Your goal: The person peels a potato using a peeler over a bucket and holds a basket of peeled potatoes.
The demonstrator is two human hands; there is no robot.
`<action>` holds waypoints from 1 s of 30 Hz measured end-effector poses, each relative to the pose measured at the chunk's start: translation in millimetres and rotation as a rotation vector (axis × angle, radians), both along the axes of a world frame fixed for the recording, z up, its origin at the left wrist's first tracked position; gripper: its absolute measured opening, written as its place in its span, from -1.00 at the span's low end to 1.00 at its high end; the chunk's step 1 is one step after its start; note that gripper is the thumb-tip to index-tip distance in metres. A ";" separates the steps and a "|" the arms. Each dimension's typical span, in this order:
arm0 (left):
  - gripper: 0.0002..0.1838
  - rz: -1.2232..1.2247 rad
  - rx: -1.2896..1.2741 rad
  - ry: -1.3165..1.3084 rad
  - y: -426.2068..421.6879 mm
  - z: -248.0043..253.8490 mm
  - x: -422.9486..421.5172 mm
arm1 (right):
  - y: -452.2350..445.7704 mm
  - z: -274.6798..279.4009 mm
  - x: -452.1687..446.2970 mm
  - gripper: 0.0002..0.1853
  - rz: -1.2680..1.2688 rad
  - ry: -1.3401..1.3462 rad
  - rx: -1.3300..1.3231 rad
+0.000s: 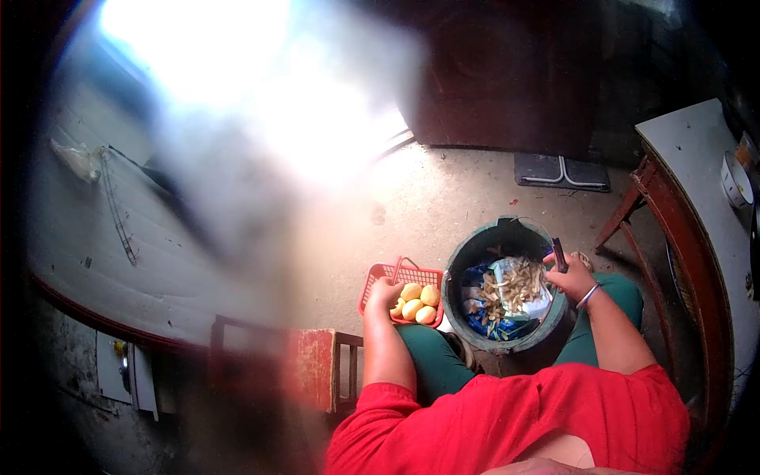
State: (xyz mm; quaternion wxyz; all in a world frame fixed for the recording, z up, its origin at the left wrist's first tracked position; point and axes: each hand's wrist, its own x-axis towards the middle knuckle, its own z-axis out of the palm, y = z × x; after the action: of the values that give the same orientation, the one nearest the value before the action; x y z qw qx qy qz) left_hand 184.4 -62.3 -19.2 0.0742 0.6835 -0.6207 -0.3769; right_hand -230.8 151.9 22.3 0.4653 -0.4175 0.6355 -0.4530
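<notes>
The pale yellow pieces, perhaps peeled potatoes, lie inside the red basket, at nine o'clock of the bucket. The left hand is at the basket's nine o'clock side, near its handle; I cannot tell if its fingers grasp something. The right hand, at three o'clock of the bucket, has fingers closed around a dark tool. Inside the bucket lie peelings. Best, I judge, is keeping the basket level and the tool well apart from the left fingers. Farther out, a wooden stool stands at eight o'clock.

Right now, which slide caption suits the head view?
Left hand at red basket of yellow produce; right hand holds dark tool by bucket.
</notes>
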 end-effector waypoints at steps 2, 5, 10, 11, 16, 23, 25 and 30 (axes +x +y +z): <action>-0.57 -0.014 -0.016 -0.027 -0.6 -0.6 0.8 | -0.5 -4.8 -1.3 -0.67 0.006 0.005 -0.019; -0.57 -0.011 -0.025 -0.033 -0.7 -3.1 0.4 | 0.0 -0.5 -0.4 -0.67 0.001 0.000 -0.012; -0.70 -0.030 -0.029 -0.012 -3.1 -8.3 3.0 | -0.7 -3.8 -0.9 -0.68 0.004 0.010 -0.013; -0.71 -0.030 -0.016 -0.002 -0.1 -1.5 -0.4 | -0.7 -4.6 -1.3 -0.68 0.005 0.010 -0.016; -0.72 -0.023 -0.004 0.022 -0.8 -3.4 0.3 | -0.4 -4.4 -1.7 -0.67 0.004 0.016 -0.021; -0.74 -0.008 -0.014 0.076 -0.3 -5.0 0.7 | -0.5 -2.8 -0.8 -0.66 -0.009 0.015 -0.014; -0.73 -0.014 -0.003 0.078 -1.4 -6.1 1.7 | -0.8 -4.1 -1.5 -0.66 -0.007 0.017 -0.013; -0.72 -0.016 -0.004 0.069 2.1 2.2 -1.8 | -0.8 -3.9 -0.6 -0.67 -0.001 0.022 -0.021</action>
State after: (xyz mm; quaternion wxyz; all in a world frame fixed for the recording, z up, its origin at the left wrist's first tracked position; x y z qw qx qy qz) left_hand 182.7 -60.2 -16.9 0.0937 0.6649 -0.6239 -0.3997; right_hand -231.4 151.1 18.4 0.4535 -0.4272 0.6361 -0.4552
